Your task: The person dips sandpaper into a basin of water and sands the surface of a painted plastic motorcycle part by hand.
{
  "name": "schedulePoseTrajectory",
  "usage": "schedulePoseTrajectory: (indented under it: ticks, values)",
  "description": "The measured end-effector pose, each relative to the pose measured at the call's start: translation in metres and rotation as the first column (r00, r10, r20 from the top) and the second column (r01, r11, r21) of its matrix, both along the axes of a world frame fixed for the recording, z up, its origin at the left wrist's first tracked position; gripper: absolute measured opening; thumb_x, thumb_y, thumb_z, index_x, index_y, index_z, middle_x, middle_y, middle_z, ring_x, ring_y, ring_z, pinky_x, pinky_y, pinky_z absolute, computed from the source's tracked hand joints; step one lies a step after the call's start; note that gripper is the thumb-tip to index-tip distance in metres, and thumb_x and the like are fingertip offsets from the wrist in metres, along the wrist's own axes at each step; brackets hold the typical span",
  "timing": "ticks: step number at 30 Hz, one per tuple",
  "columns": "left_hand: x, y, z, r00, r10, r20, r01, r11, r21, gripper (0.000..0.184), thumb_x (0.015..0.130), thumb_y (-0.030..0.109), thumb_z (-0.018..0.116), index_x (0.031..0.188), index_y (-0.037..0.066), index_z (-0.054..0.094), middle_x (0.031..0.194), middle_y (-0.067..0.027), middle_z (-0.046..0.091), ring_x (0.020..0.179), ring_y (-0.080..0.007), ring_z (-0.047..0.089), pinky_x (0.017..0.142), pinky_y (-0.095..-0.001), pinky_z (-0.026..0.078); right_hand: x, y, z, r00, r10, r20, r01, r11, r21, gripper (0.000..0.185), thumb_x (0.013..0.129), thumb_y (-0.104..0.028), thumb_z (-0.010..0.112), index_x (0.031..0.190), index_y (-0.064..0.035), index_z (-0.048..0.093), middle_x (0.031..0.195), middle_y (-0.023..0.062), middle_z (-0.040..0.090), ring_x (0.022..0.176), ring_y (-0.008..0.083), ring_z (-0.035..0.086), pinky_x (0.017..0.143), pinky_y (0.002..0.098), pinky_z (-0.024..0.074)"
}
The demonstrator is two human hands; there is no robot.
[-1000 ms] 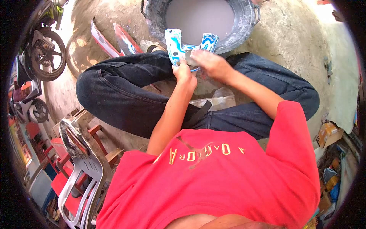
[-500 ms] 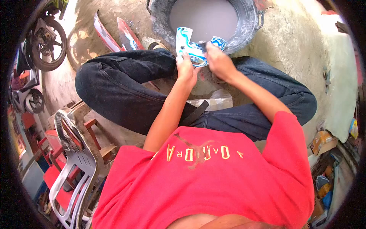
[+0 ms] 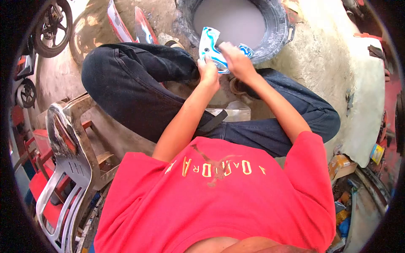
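My left hand (image 3: 208, 72) grips the lower edge of a curved plastic panel (image 3: 208, 41) with a white and blue wavy pattern and a small dark hole. Over the panel's middle, my right hand (image 3: 238, 62) is closed, fingers pressed towards its surface. A small dark piece shows at those fingertips; its kind is unclear. The panel's right end sticks out beyond my right hand. Just behind both hands stands a black tub (image 3: 274, 44) of cloudy grey liquid (image 3: 236, 21), and the panel overlaps its near rim.
Two long red and white panels (image 3: 144, 27) lie on the concrete floor (image 3: 312, 55) at the upper left. A worn grey plastic chair (image 3: 71, 156) stands at the left, with motorcycle wheels (image 3: 52, 29) farther back. A cardboard box (image 3: 342, 165) and clutter sit at the right.
My right hand has shifted up and left across the panel, while my left hand keeps its grip. The whole view has also shifted slightly with my head.
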State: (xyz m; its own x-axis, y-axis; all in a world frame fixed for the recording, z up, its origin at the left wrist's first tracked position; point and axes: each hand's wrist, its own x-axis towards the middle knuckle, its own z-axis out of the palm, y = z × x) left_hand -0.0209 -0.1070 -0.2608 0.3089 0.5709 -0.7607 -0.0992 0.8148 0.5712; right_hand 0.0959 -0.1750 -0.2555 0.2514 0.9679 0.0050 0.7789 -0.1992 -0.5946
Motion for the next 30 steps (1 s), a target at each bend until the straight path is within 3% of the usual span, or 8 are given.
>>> schedulePoseTrajectory:
  ticks: [1,5,9,12,15,18,22,30]
  values:
    - [-0.002,-0.001,0.002,1.0,-0.004,-0.01,0.004,1.0,-0.005,0.034,0.107,0.034,0.042,0.132,0.011,0.038,0.124,-0.0127,0.056,0.108,-0.0263,0.062,0.078,-0.0493,0.055,-0.003,0.006,-0.01,0.98,-0.163,0.118,0.151,0.983,0.107,0.039,0.097,-0.015,0.051,0.133,0.0013,0.054,0.134,0.0226,0.057,0.129,0.0364,0.052,0.108,0.0434,0.0417]
    - [-0.005,0.003,-0.003,0.999,0.01,-0.052,-0.008,0.999,0.038,0.035,0.106,0.034,0.045,0.131,0.01,0.041,0.124,-0.0132,0.056,0.108,-0.0264,0.062,0.077,-0.0487,0.056,-0.033,-0.008,-0.013,0.992,0.022,0.122,-0.06,0.946,0.318,0.037,0.1,-0.018,0.048,0.129,0.0033,0.057,0.128,0.0249,0.06,0.123,0.038,0.056,0.102,0.0439,0.0459]
    - [-0.004,0.003,0.016,0.991,0.129,0.046,-0.129,0.992,0.012,0.034,0.103,0.031,0.053,0.128,0.008,0.046,0.117,-0.0107,0.059,0.103,-0.0242,0.064,0.081,-0.0433,0.056,-0.009,0.019,0.039,0.865,-0.415,-0.283,0.333,0.896,-0.295,0.036,0.102,-0.027,0.05,0.122,-0.0004,0.062,0.117,0.0283,0.063,0.106,0.0422,0.063,0.087,0.0436,0.052]
    - [-0.002,0.009,0.005,0.972,0.18,0.151,-0.179,0.984,-0.017,0.036,0.102,0.028,0.057,0.128,0.005,0.049,0.118,-0.0102,0.061,0.101,-0.0229,0.065,0.086,-0.0397,0.056,0.013,0.046,0.025,0.922,-0.31,-0.231,0.335,0.939,0.076,0.031,0.102,-0.028,0.051,0.105,-0.0006,0.066,0.084,0.0255,0.065,0.076,0.0406,0.066,0.066,0.0477,0.0484]
    - [0.002,0.012,-0.012,0.95,0.201,0.239,-0.19,0.979,-0.069,0.037,0.102,0.021,0.057,0.131,0.0,0.05,0.125,-0.0118,0.06,0.105,-0.022,0.065,0.092,-0.0379,0.054,0.023,0.07,0.001,0.993,-0.043,-0.109,0.053,0.994,0.094,0.035,0.101,-0.031,0.048,0.121,-0.0067,0.064,0.111,0.0273,0.065,0.101,0.0454,0.062,0.086,0.0493,0.0507]
    - [0.003,0.013,-0.015,0.95,0.169,0.264,-0.171,0.985,-0.014,0.035,0.105,0.019,0.049,0.135,0.002,0.046,0.126,-0.0129,0.06,0.113,-0.026,0.062,0.098,-0.0449,0.052,0.017,0.077,-0.009,0.993,0.026,-0.119,-0.037,0.995,-0.088,0.035,0.101,-0.032,0.048,0.12,-0.008,0.065,0.112,0.025,0.066,0.101,0.045,0.063,0.088,0.051,0.0495]
    - [0.001,0.019,-0.006,0.954,0.127,0.272,-0.143,0.989,0.036,0.033,0.104,0.013,0.048,0.135,0.001,0.045,0.125,-0.0133,0.059,0.114,-0.0259,0.061,0.1,-0.0441,0.051,0.021,0.068,-0.021,0.949,0.215,-0.231,-0.214,0.976,0.029,0.033,0.101,-0.03,0.05,0.126,-0.013,0.062,0.11,0.0238,0.067,0.099,0.0438,0.064,0.086,0.0496,0.0509]
    - [-0.01,0.022,-0.012,0.935,0.132,0.329,-0.137,0.991,-0.01,0.033,0.105,0.015,0.047,0.136,0.002,0.046,0.125,-0.0121,0.06,0.113,-0.0241,0.062,0.097,-0.0398,0.052,0.02,0.072,-0.021,0.943,0.236,-0.233,-0.224,0.972,0.076,0.035,0.101,-0.026,0.051,0.132,-0.0102,0.057,0.109,0.0249,0.067,0.098,0.0448,0.064,0.084,0.0497,0.0516]
